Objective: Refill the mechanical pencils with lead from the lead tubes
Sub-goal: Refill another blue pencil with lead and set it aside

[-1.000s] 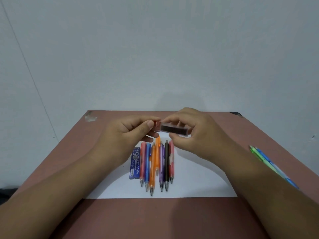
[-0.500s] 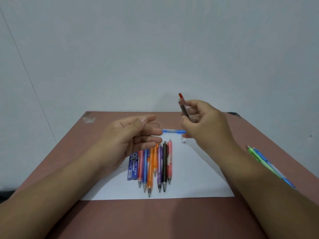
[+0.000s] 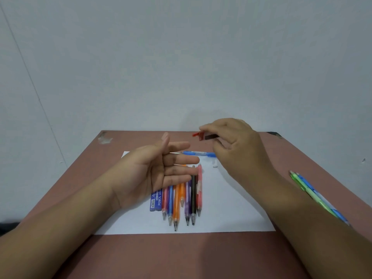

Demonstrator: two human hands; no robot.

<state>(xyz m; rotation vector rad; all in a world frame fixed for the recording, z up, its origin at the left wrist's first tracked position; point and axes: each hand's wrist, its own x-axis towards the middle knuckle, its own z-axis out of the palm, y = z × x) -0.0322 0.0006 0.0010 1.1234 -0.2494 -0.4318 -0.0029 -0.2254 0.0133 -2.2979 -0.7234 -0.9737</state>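
Right hand [image 3: 235, 146]: raised above the far side of the table, fingertips pinched on a dark lead tube [image 3: 209, 136] held roughly level, its red cap end [image 3: 196, 134] pointing left; cap looks flipped open, though blur makes that uncertain.
Left hand [image 3: 159, 168]: palm up, fingers spread, holding nothing, hovering over the pencil row.
Pencil row [image 3: 182, 200]: seven or so coloured mechanical pencils side by side on the white paper [image 3: 231, 208], tips toward the camera.
Blue lead pack [image 3: 156, 200]: just left of the row, partly under the left hand.
Blue pencil [image 3: 198, 153]: lying crosswise beyond the row.
Green and blue pencils [image 3: 310, 191]: on the bare table [image 3: 181, 256], right edge.
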